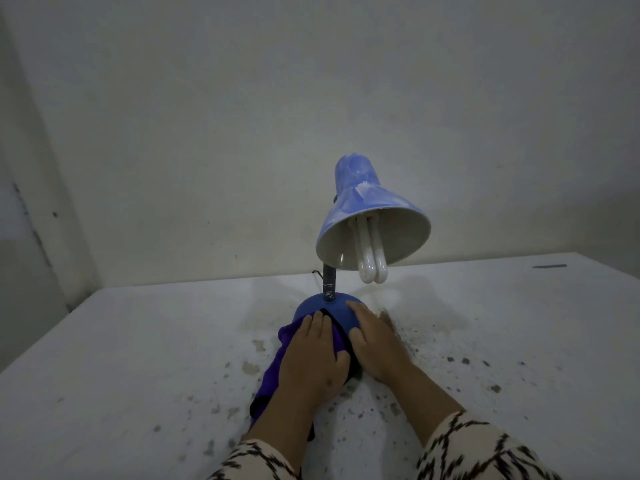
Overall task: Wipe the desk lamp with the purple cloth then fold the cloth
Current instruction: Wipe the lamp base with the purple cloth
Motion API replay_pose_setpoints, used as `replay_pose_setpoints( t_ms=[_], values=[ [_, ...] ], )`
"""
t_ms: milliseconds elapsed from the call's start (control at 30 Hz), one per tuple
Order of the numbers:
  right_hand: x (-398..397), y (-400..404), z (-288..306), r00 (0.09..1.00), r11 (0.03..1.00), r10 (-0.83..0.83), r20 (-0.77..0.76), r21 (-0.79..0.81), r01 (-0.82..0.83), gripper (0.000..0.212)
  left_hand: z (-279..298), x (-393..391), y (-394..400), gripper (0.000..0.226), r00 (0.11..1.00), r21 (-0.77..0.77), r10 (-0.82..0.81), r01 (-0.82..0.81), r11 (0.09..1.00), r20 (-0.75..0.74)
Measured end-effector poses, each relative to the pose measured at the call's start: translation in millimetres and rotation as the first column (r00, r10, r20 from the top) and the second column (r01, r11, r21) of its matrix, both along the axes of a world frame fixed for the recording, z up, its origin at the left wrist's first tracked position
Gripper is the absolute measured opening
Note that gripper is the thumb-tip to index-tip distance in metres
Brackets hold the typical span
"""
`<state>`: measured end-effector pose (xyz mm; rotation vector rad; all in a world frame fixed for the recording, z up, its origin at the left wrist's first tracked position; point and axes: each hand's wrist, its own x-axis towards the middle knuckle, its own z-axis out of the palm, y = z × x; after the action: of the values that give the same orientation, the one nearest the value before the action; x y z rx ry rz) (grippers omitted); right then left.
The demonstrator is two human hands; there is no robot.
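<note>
Patterned sleeves frame the bottom of the view, and ahead of them both hands work at the foot of the desk lamp. With straight fingers, the left hand presses the purple cloth flat against the near-left side of the blue domed base; the cloth trails out behind the palm and down toward the wrist, bunched on the speckled white table. Just right of that hand, the right hand lies flat over the dome, steadying it and holding nothing. Wiping looks to be under way at the base. Above the hands, the blue shade shows pale streaks, so it probably still needs passes, and folding is not yet begun. A white tube bulb hangs out of the tilted shade.
</note>
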<state>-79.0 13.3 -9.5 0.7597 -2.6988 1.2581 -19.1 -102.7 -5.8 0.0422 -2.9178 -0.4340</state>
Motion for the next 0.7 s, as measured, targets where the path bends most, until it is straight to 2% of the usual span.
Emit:
replay_pose_setpoints(
  t_ms=[167, 333, 700],
  values=[
    [0.2, 8.8, 6.4, 1.0, 0.992, 0.03, 0.003, 0.125, -0.03, 0.057, 3.4, 10.5, 2.5, 0.061, 1.0, -0.038, -0.001, 0.002, 0.999, 0.004],
    [9.4, 17.2, 4.4, 1.0, 0.987, 0.016, 0.025, 0.159, -0.019, 0.059, 3.2, 15.1, 3.3, 0.058, 1.0, -0.11, -0.004, 0.006, 0.994, 0.018],
    [26.6, 27.9, 2.9, 0.998, 0.995, -0.003, 0.064, 0.102, -0.003, 0.056, 0.1, 23.2, 13.4, 0.055, 1.0, -0.152, -0.017, 0.02, 0.988, 0.018]
  ],
)
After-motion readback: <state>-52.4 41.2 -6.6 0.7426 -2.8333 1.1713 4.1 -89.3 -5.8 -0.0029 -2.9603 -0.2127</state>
